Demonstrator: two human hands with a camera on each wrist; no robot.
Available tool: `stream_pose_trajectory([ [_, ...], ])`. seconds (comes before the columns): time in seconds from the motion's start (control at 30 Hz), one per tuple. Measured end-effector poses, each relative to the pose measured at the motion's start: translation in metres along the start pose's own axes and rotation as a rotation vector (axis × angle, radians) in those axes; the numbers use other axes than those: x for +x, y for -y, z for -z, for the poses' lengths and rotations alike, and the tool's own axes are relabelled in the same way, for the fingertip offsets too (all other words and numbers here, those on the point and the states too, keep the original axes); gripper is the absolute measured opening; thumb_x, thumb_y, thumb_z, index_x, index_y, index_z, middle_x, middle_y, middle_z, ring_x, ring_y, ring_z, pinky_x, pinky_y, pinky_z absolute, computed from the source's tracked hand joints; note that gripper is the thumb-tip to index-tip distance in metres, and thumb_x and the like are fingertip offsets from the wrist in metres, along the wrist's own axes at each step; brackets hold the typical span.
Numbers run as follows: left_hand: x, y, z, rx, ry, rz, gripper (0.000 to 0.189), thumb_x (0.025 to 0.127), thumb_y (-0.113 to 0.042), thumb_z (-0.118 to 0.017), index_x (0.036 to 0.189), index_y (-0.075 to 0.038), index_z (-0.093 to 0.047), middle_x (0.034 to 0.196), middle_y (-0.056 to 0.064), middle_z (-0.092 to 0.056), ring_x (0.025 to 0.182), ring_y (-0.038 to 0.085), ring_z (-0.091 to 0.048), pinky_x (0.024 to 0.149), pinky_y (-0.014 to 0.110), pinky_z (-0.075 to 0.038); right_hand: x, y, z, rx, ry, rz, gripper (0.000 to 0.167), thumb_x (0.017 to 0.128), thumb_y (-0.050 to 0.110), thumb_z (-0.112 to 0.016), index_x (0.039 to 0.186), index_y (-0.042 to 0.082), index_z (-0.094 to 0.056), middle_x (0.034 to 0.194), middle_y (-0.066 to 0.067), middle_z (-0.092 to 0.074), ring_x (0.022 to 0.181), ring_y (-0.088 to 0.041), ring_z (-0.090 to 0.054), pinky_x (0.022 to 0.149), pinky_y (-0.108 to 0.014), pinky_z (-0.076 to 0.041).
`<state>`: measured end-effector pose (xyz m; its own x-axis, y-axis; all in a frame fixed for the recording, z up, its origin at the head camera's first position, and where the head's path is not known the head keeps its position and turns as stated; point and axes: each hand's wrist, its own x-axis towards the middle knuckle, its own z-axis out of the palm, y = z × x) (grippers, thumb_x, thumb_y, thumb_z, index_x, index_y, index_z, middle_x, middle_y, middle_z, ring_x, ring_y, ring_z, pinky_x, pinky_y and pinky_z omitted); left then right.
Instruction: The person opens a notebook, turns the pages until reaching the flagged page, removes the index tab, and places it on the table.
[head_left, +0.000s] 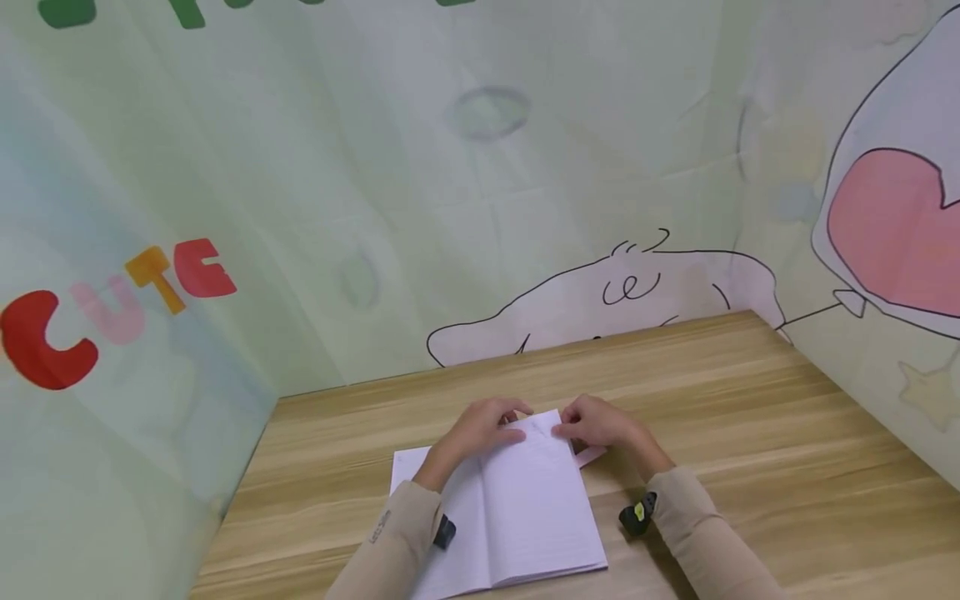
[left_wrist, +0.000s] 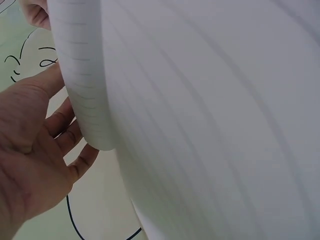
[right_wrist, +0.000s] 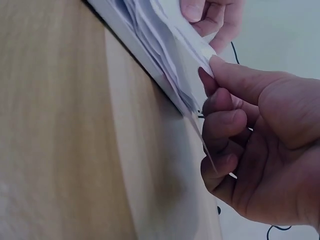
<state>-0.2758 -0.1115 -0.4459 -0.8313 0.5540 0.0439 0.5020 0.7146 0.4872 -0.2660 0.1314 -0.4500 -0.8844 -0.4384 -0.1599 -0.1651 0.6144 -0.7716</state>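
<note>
Right hand [head_left: 600,421] pinching a page [head_left: 534,500] at its top right corner, left hand [head_left: 478,427] curled loosely round its top edge, thumb in front, notebook [head_left: 467,537] open on the wooden table [head_left: 750,442], pale strip [head_left: 591,456] jutting out just below the right hand.

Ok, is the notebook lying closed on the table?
No, the head view shows the notebook lying open on the table, with the left hand and right hand near its top edge.
</note>
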Motion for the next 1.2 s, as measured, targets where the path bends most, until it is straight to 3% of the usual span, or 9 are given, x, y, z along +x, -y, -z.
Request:
stream_pose_trajectory([
  [0.2, -0.009, -0.001, 0.006, -0.013, 0.026, -0.014, 0.029, 0.095, -0.023, -0.070, 0.123, -0.013, -0.071, 0.114, 0.001, -0.071, 0.102, 0.013, -0.064, 0.091, 0.035, -0.050, 0.001, 0.001, -0.004, 0.004, -0.027, -0.037, 0.026, 0.096, 0.027, -0.069, 0.076, 0.011, -0.069, 0.066, 0.003, -0.051, 0.063, -0.014, -0.046, 0.056, -0.027, -0.034],
  [0.43, -0.019, 0.001, 0.013, -0.041, 0.019, -0.051, 0.027, 0.097, -0.023, -0.067, 0.120, -0.010, -0.071, 0.117, 0.004, -0.070, 0.108, 0.018, -0.064, 0.096, 0.038, -0.048, 0.000, -0.001, -0.003, -0.001, -0.049, -0.036, 0.027, 0.096, 0.027, -0.069, 0.075, 0.010, -0.068, 0.066, 0.003, -0.050, 0.064, -0.014, -0.046, 0.056, -0.028, -0.034],
  [0.77, -0.045, 0.013, 0.023, -0.091, 0.000, -0.040, 0.025, 0.102, -0.027, -0.059, 0.116, -0.011, -0.072, 0.116, 0.006, -0.070, 0.113, 0.022, -0.062, 0.099, 0.045, -0.047, -0.001, 0.000, -0.004, 0.017, -0.037, -0.058, 0.027, 0.096, 0.025, -0.068, 0.074, 0.010, -0.066, 0.065, 0.002, -0.050, 0.061, -0.013, -0.044, 0.055, -0.026, -0.033],
  [1.0, -0.059, 0.013, 0.034, -0.056, 0.039, -0.031, 0.032, 0.101, -0.033, -0.058, 0.115, -0.007, -0.072, 0.124, 0.012, -0.068, 0.121, 0.030, -0.059, 0.102, 0.049, -0.044, -0.002, 0.002, -0.005, 0.015, -0.022, -0.092, 0.025, 0.096, 0.026, -0.068, 0.077, 0.010, -0.067, 0.068, 0.000, -0.053, 0.062, -0.014, -0.046, 0.054, -0.026, -0.035],
  [1.2, -0.071, 0.012, 0.043, -0.022, 0.042, 0.010, 0.039, 0.100, -0.044, -0.056, 0.115, -0.010, -0.070, 0.119, 0.006, -0.068, 0.118, 0.027, -0.059, 0.102, 0.047, -0.044, -0.002, 0.003, -0.003, 0.010, -0.009, -0.088, 0.026, 0.097, 0.024, -0.067, 0.075, 0.010, -0.064, 0.066, 0.001, -0.051, 0.060, -0.014, -0.045, 0.055, -0.027, -0.034],
])
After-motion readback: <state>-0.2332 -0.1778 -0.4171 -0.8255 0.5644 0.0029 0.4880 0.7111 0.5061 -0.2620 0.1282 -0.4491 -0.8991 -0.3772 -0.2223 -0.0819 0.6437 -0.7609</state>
